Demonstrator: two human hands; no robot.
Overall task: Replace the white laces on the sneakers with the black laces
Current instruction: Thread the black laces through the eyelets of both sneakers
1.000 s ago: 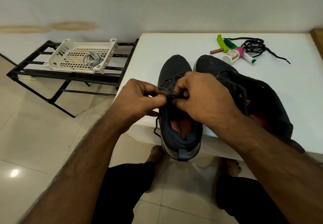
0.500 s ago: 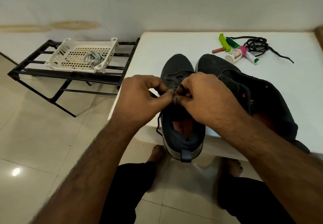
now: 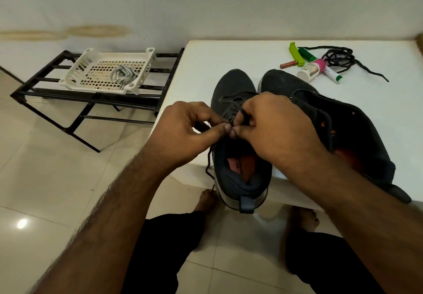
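Two dark grey sneakers stand on the white table point(image 3: 229, 60). The left sneaker point(image 3: 235, 87) has its heel hanging over the front edge; a black lace point(image 3: 208, 163) runs through its eyelets and dangles down its left side. My left hand point(image 3: 187, 131) and my right hand point(image 3: 272, 124) meet over its tongue, each pinching the black lace between thumb and fingers. The right sneaker point(image 3: 357, 128) lies beside it, partly behind my right forearm. A second black lace point(image 3: 338, 61) is coiled at the table's far right. Pale laces point(image 3: 123, 76) lie in the white basket point(image 3: 75, 73).
The white basket sits on a black metal rack point(image 3: 45, 87) to the left of the table, by the wall. A green clip point(image 3: 295, 53), a small white bottle point(image 3: 307, 71), a tube and a brown stick lie near the coiled lace. My bare feet stand on the tiled floor below.
Both hands have stayed over the left sneaker's tongue, working the black lace with small finger shifts. The view has tilted slightly.
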